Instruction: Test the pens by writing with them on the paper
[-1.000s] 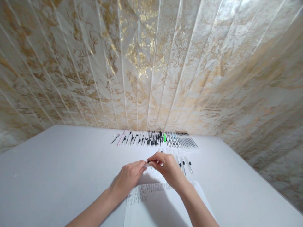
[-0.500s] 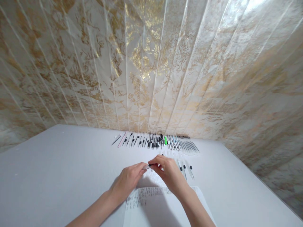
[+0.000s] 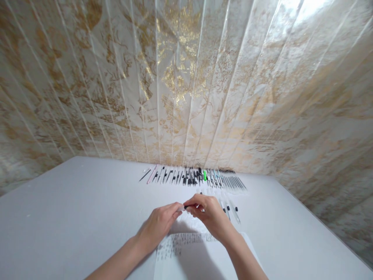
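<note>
Above the table's middle my two hands meet fingertip to fingertip. My left hand [image 3: 161, 222] is closed in a pinch on a pale, translucent pen part [image 3: 181, 209]. From the right, my right hand [image 3: 209, 213] pinches a small black pen part [image 3: 186, 207]. The two parts are end to end; I cannot tell whether they are joined. Fingers hide most of both. Beneath my forearms lies a white notebook page [image 3: 171, 268] with rows of handwriting near its top. Past my right hand are clear pen barrels with black pieces [image 3: 236, 209].
Along the table's far edge runs a row of pens and pen parts [image 3: 177, 177], with a bright green one [image 3: 204, 175] among them. Thin dark refills [image 3: 234, 182] lie at its right end. Behind rises a pleated gold-patterned curtain [image 3: 180, 85]. The white table [image 3: 72, 210] extends both ways.
The whole view has shifted slightly, with things sitting a little lower and to the right. Both hands keep their pinch; the black and pale parts still meet between them.
</note>
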Action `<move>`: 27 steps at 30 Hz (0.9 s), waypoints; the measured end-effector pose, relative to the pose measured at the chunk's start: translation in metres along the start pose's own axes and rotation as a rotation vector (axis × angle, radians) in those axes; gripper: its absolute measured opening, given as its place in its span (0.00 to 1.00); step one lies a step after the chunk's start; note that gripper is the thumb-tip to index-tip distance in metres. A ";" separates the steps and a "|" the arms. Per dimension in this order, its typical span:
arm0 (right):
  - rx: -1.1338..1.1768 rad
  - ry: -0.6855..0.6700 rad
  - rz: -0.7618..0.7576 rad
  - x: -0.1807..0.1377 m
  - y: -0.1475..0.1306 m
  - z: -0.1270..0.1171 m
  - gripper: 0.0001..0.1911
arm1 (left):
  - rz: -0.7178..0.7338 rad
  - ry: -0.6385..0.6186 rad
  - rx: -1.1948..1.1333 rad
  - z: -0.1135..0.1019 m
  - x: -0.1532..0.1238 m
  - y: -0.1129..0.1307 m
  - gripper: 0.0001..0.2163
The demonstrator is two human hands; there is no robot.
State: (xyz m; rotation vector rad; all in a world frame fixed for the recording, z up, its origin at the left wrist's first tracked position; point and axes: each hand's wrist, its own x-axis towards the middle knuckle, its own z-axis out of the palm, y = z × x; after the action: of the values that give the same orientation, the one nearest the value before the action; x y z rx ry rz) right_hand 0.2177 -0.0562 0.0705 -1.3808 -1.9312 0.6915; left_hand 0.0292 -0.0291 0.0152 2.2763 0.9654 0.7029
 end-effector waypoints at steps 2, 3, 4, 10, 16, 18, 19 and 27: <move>-0.035 -0.002 0.016 -0.001 -0.003 -0.001 0.10 | 0.001 -0.005 0.006 0.000 0.000 0.000 0.10; -0.065 -0.003 0.019 -0.001 -0.004 -0.001 0.10 | 0.001 -0.006 0.008 0.000 0.001 -0.001 0.10; -0.097 -0.003 0.015 -0.001 -0.006 -0.001 0.10 | 0.001 -0.005 0.009 0.000 0.001 -0.001 0.10; -0.165 -0.007 -0.059 -0.001 -0.011 -0.001 0.11 | 0.012 0.000 0.004 0.001 0.001 -0.003 0.10; -0.120 0.009 -0.084 -0.001 -0.007 -0.001 0.11 | 0.020 0.000 0.046 -0.002 0.003 -0.001 0.10; -0.087 0.012 -0.084 -0.002 -0.004 -0.001 0.11 | 0.029 0.009 0.060 -0.002 0.004 0.000 0.10; -0.077 0.013 -0.079 -0.002 -0.003 0.000 0.11 | 0.038 0.013 0.063 -0.002 0.003 0.000 0.10; 0.178 -0.004 0.044 -0.003 0.005 0.002 0.10 | 0.009 0.015 0.097 -0.007 0.002 0.005 0.10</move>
State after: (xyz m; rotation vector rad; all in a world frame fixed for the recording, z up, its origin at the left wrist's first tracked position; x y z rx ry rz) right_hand 0.2198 -0.0578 0.0646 -1.3151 -1.7995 0.8654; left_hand 0.0287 -0.0283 0.0242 2.3636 1.0170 0.6916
